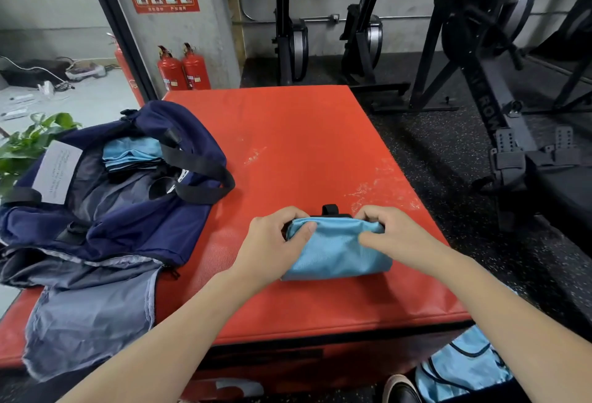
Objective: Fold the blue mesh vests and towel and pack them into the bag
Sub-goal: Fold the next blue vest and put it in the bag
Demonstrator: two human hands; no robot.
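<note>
With folded blue pieces already in the bag (105,210), both the left hand (275,242) and right hand (390,236) pinch a folded vest (336,252), while another, apparently unfolded, lies on the floor (464,367).

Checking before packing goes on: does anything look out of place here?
Yes: a blue mesh vest lies on the floor by the red mat, not folded, while folded blue pieces already sit in the bag.
</note>
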